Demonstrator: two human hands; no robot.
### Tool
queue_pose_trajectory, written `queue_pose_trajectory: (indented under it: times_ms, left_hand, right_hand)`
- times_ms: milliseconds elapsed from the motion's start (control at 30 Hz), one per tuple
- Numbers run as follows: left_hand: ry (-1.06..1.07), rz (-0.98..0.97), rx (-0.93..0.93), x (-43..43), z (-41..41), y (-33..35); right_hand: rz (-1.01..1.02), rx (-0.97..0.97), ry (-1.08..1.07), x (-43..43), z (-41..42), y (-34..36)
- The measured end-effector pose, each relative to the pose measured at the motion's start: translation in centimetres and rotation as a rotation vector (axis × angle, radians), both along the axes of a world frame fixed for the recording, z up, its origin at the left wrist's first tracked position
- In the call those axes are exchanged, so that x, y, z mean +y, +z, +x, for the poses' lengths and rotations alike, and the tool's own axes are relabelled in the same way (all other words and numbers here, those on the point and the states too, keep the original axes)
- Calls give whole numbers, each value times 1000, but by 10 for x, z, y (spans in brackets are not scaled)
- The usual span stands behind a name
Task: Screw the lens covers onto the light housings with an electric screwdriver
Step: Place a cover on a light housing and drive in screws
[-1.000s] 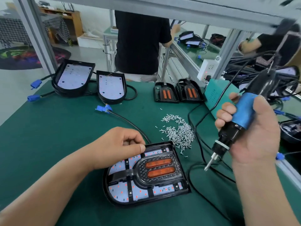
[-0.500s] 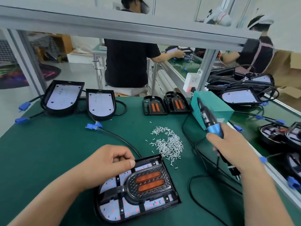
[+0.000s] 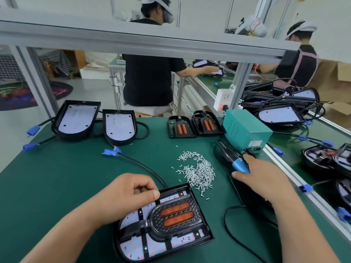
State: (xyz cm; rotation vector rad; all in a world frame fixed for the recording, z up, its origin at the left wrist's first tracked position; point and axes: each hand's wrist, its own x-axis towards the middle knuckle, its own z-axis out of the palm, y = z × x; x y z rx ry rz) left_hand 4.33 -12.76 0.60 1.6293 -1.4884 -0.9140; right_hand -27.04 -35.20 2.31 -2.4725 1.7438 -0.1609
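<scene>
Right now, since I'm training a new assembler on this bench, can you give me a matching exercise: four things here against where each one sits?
Things:
1. electric screwdriver
2. screw pile
3. spare lens covers
4. bare light housings

Places:
A. far left of the green mat
B. far edge, beside the teal box
C. loose, mid-mat
D. held by the right hand

Pairs: 1-D, 2-C, 3-B, 4-A.
</scene>
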Motion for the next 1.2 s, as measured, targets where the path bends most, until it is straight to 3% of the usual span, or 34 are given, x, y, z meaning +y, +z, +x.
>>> queue_pose_trajectory:
  times_ms: [300,767,900,1033,1200]
  left_hand:
    - [-41,44,44,2,4,2]
    - [-58,56,29,1,4,3]
    - [-72,53,15,2,2,7]
    - [-78,51,36,3,-1,10]
    - [-81,44,9,3,-1,11]
  right_hand:
    - [-23,-196,-5,2,-2,-2]
    - [-128,-277,105,1,10,-6]
    - [-151,-410,299,15,31,1]
    - [64,-525,582,37,74,5]
    - [176,-414,784,42,136,2]
